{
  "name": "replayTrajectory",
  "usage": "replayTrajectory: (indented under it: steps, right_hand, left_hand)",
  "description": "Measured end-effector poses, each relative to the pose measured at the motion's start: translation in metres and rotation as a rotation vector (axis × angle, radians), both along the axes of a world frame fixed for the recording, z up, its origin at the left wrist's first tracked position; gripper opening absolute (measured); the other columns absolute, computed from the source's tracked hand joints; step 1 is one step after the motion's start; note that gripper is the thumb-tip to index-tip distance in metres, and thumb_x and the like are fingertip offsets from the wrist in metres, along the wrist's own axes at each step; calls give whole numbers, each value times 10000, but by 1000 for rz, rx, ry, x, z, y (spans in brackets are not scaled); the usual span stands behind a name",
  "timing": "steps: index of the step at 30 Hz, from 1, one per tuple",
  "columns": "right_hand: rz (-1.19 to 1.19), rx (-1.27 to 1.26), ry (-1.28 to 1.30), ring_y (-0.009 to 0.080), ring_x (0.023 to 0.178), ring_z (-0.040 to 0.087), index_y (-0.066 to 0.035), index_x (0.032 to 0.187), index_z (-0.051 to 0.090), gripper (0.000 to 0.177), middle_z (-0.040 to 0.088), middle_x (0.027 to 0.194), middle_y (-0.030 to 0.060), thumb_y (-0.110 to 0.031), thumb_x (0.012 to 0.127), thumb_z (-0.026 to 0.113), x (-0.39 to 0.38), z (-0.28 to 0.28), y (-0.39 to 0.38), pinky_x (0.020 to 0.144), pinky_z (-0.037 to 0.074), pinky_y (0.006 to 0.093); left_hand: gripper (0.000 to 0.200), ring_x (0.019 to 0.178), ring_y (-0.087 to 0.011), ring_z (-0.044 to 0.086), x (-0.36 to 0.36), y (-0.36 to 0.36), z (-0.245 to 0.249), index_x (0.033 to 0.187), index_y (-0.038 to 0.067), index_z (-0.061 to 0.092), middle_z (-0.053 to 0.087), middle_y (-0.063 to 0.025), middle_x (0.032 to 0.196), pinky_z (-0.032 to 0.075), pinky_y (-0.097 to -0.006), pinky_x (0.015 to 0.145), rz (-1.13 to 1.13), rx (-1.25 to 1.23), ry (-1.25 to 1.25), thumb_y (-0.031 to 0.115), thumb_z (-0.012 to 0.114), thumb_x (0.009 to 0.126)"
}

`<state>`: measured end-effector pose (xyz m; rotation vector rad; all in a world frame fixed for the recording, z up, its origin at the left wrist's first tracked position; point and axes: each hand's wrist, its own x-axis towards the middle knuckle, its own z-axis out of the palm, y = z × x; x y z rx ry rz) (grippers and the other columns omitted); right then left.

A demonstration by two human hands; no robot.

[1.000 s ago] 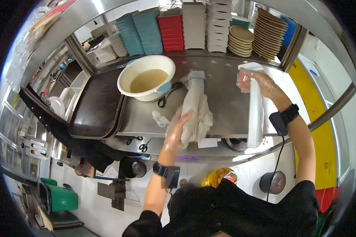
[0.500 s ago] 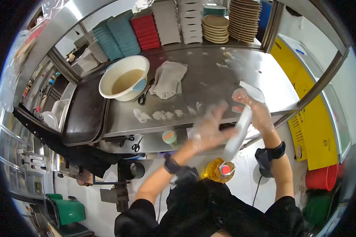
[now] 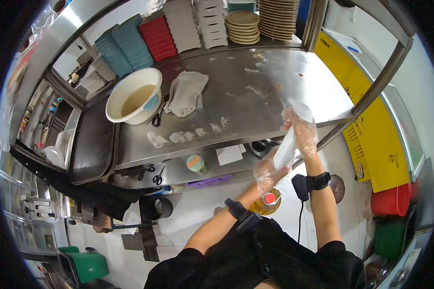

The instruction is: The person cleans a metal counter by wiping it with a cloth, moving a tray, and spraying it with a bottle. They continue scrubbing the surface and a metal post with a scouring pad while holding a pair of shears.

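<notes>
We hold a narrow-looking white piece with a smooth surface (image 3: 285,150), seen nearly edge-on, over the front edge of the stainless-steel counter (image 3: 246,113), toward the counter's right end. Its long axis slants: the far end points away from our body and a little right, over the counter, while the near end points back toward us and left, out past the front edge. Whether it touches the counter we cannot tell.

Our right hand (image 3: 301,132), in a clear plastic glove, is partly closed around the far end. Our left hand (image 3: 270,171), gloved likewise, is partly closed at the near end, in front of the counter, with fingers against the piece.

On the counter's left part we see a round white plastic basin with light-blue grips (image 3: 113,103), holding cloudy brownish liquid. Just right of it lies a folded grey cloth (image 3: 185,94), with black-handled scissors (image 3: 156,119) between them. A dark rectangular tray (image 3: 94,139) lies at the counter's left end, and white smears (image 3: 181,137) run near its front edge.

Behind the counter stand teal stacked dishes (image 3: 130,44), red stacked dishes (image 3: 157,37) and round tan plates (image 3: 242,27). Below the counter's front we see a green cup with an orange top (image 3: 196,164) and a red-capped bottle of yellow liquid (image 3: 266,206).
</notes>
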<state>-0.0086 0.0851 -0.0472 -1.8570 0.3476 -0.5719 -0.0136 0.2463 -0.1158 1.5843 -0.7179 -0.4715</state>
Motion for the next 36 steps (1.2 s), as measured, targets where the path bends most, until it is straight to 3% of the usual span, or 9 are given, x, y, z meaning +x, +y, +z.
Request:
replayTrajectory:
  steps: [2, 8, 12, 15, 19, 21, 26, 29, 36]
  right_hand:
    - [-52, 304, -92, 157, 801, 651, 34, 1070, 657, 459, 682, 987, 104, -404, 935, 632, -4, 11, -9, 702, 557, 289]
    - [-214, -20, 405, 170, 880, 654, 19, 1075, 658, 513, 670, 1034, 105, -470, 923, 619, -12, 67, -41, 718, 539, 298]
    - [-283, 285, 95, 148, 725, 638, 8, 1067, 650, 416, 655, 830, 70, -383, 924, 630, 6, 56, -80, 676, 521, 276]
    - [-198, -524, 274, 214, 685, 638, -61, 861, 667, 484, 660, 747, 88, -490, 965, 469, 19, 58, -123, 687, 504, 331]
    - [-60, -318, 158, 223, 669, 619, -56, 884, 638, 411, 639, 754, 84, -427, 981, 492, 48, 61, -157, 651, 497, 335]
    - [26, 230, 3, 171, 613, 579, -40, 961, 594, 303, 579, 701, 42, -317, 883, 690, 53, 80, -149, 601, 511, 299]
    - [8, 162, 247, 158, 691, 598, -45, 947, 598, 302, 605, 778, 60, -315, 871, 713, 83, 86, -149, 626, 520, 311]
    - [172, 59, 207, 169, 600, 592, -58, 714, 629, 429, 620, 723, 62, -437, 913, 615, 72, 99, -105, 601, 489, 320]
    - [309, 74, 303, 150, 659, 582, -35, 736, 602, 429, 598, 728, 71, -430, 884, 678, 84, 91, -69, 656, 491, 274]
  left_hand:
    - [715, 1057, -268, 634, 5, -9, 9, 1352, 32, 465, 658, -150, 1163, 473, -352, 934, -17, 95, -31, 416, 712, 803]
    - [633, 903, -362, 678, 1, -53, 14, 1277, 51, 500, 690, -211, 974, 517, -416, 803, 0, 32, -151, 376, 701, 772]
    - [596, 996, -321, 648, 14, -87, 21, 1266, 19, 504, 673, -185, 1051, 494, -408, 887, -86, 63, -118, 320, 719, 799]
    - [582, 840, -376, 673, 23, -123, 17, 1167, 7, 528, 676, -216, 894, 528, -452, 749, -16, -21, -223, 374, 706, 752]
    - [554, 754, -366, 681, 38, -146, 31, 1088, -22, 554, 674, -211, 816, 539, -456, 702, -28, 2, -166, 394, 696, 750]
    - [527, 779, -360, 683, 43, -151, 36, 1075, -25, 554, 675, -207, 826, 539, -450, 722, -27, 33, -164, 375, 690, 761]
    - [438, 965, -298, 666, 45, -142, 48, 1132, 34, 630, 694, -173, 1006, 513, -386, 860, 69, 17, -137, 311, 726, 807]
    - [463, 958, -282, 670, 37, -121, 52, 1162, 43, 611, 697, -166, 1011, 516, -378, 858, 108, 17, 24, 303, 732, 799]
    - [604, 891, -363, 674, 16, -89, 51, 1256, 7, 455, 682, -208, 973, 519, -424, 802, 222, -112, -17, 328, 708, 811]
